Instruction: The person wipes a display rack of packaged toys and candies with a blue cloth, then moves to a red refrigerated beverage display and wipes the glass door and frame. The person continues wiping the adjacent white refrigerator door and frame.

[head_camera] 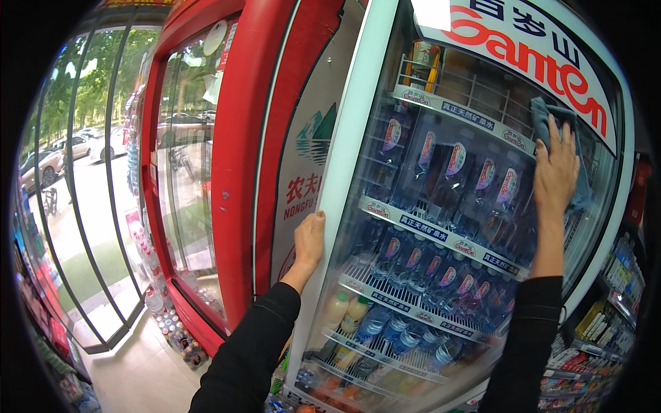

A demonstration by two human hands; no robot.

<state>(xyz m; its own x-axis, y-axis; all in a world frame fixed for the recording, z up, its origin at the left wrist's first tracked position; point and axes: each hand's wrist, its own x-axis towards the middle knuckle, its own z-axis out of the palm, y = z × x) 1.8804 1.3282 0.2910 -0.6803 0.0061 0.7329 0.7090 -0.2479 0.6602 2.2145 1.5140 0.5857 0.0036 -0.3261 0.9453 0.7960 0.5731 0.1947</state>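
Observation:
A glass-door drinks fridge [439, 222] with a pale frame stands before me, its shelves holding rows of bottled water and some other drinks. My right hand [559, 165] presses a blue-grey cloth [582, 180] to the upper right of the glass, just under the Ganten sign [526, 51]. The cloth is bunched under the fingers and hangs down past the palm. My left hand [311, 238] is at the left edge of the door frame [341, 170], thumb up; its fingertips are hidden behind the edge.
To the left is a red fridge [235, 155] with a glass front. Packs of bottles [178, 333] stand on the tiled floor [139, 371] by its base, near tall windows. Shelves of goods [612, 304] are at the right.

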